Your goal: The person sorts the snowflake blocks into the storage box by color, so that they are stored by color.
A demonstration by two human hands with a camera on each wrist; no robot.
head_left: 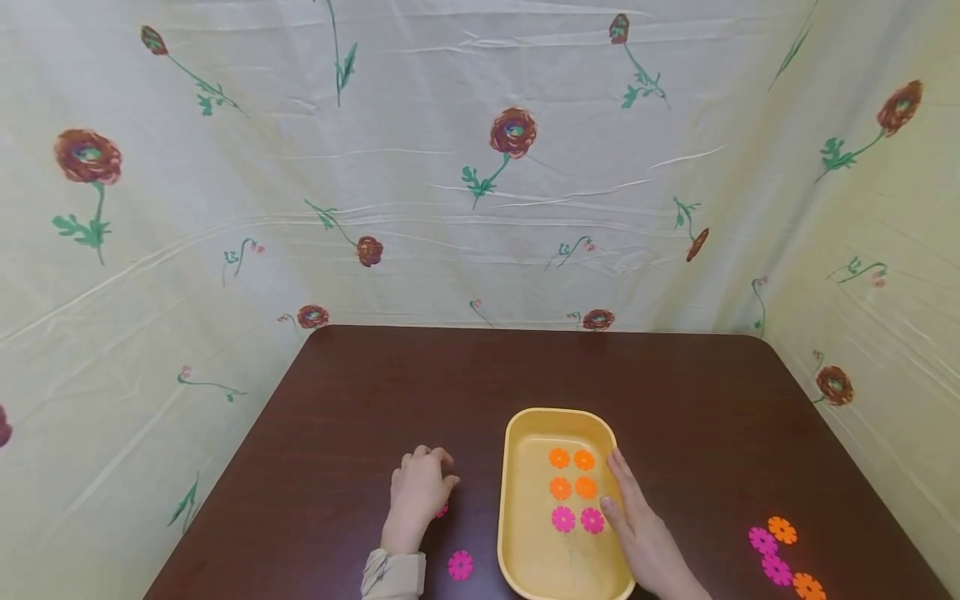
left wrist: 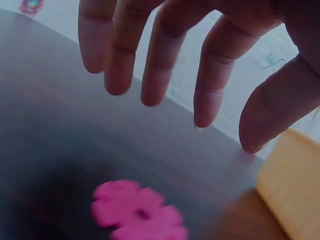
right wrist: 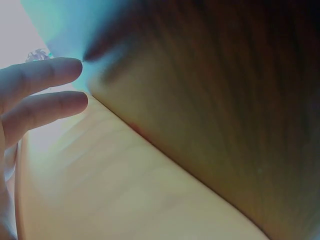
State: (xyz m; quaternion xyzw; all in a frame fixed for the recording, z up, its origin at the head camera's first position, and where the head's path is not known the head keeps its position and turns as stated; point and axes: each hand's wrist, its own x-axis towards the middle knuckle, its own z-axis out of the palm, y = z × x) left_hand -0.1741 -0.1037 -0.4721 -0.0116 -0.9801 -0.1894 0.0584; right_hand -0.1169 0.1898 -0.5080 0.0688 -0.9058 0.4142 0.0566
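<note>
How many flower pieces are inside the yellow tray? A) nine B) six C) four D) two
B: the yellow tray holds four orange flower pieces in two rows, with two pink flower pieces nearer the person, making six.

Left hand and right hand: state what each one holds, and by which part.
The left hand holds nothing; its curled fingers hover over a pink flower-shaped disc. The right hand lies flat along the yellow plastic tray's right rim, not gripping.

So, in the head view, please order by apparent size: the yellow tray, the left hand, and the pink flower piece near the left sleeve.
1. yellow tray
2. left hand
3. pink flower piece
The differences are clear in this view.
</note>
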